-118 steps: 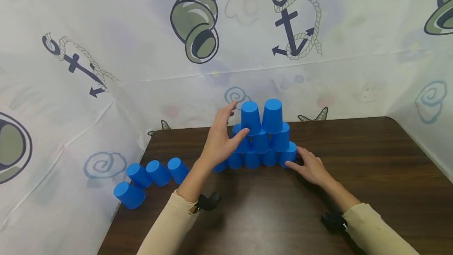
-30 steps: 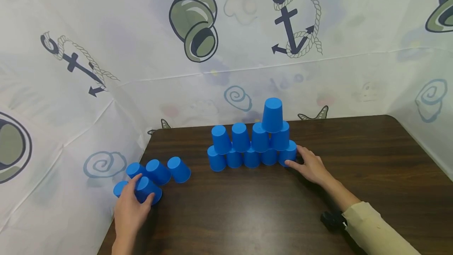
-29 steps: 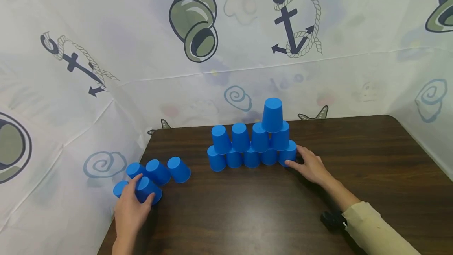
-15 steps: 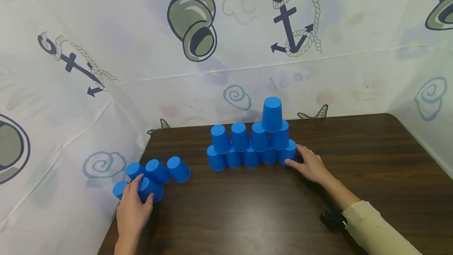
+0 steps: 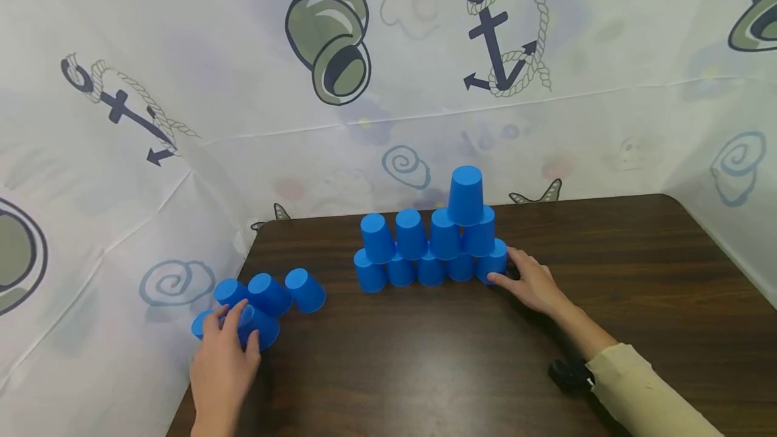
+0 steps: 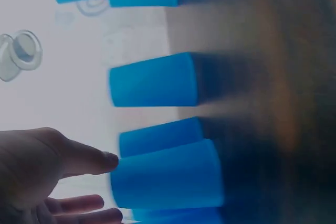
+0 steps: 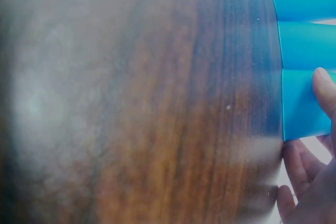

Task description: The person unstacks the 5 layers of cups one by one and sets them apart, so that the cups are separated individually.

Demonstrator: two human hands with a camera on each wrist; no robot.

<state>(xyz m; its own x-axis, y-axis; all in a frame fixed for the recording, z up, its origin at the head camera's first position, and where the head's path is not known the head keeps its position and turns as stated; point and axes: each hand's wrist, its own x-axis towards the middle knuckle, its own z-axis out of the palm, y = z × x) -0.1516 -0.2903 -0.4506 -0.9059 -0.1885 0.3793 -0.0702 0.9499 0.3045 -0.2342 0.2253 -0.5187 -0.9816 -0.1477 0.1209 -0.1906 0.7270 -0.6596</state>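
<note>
Upside-down blue cups form a stepped stack in the head view, with a single top cup (image 5: 466, 195) at its right side. My right hand (image 5: 534, 285) holds the bottom right cup (image 5: 490, 263) between thumb and fingers; in the right wrist view its thumb (image 7: 324, 90) lies on the cup's front. At the left, my left hand (image 5: 223, 369) is just behind a loose blue cup (image 5: 262, 328), fingers spread and slightly bent. In the left wrist view, the thumb is at the base edge of this cup (image 6: 168, 179); whether it touches is unclear.
Several more loose cups stand near the left hand, among them one cup (image 5: 305, 290) nearest the stack. The dark wooden table (image 5: 425, 369) is bordered by a patterned white cloth (image 5: 273, 100) at the back and sides.
The left cup of the top pair has left the stack and now stands in the left group. My left hand moved there and has just loosened its fingers. The right hand stayed put.
</note>
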